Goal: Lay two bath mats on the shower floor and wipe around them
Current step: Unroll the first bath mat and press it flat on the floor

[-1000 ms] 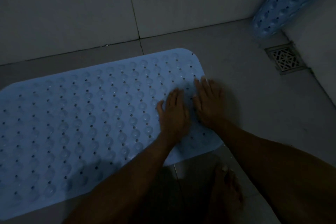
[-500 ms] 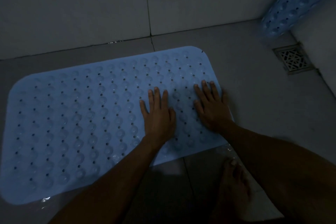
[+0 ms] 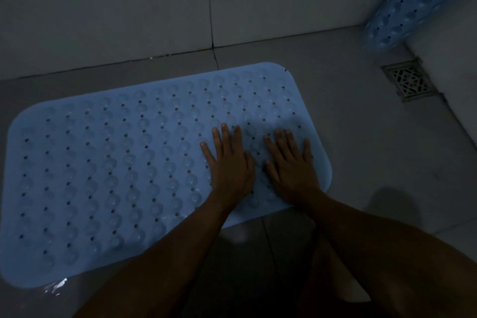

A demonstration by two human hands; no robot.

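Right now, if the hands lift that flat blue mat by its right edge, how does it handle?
Probably floppy: the second mat stands rolled in the corner, so the material bends easily. The flat blue mat would likely drape and peel rather than lift as a board. It may resist sliding, since its bumps look like suction cups and the floor looks wet.

Two bath mats — flat mat (image 3: 116, 175), rolled mat (image 3: 418, 2) — one drain (image 3: 409, 82).

Dim light. Blue mat (image 3: 116, 168) lies flat on tiled floor (image 3: 361, 137), long side along wall (image 3: 129, 8). L hand (image 3: 229, 162) & R hand (image 3: 291, 165) rest palms down, fingers straight, side by side on mat's right end. 2nd mat (image 3: 418, 0), rolled, leans in far right corner. Drain (image 3: 409, 82) just below it.
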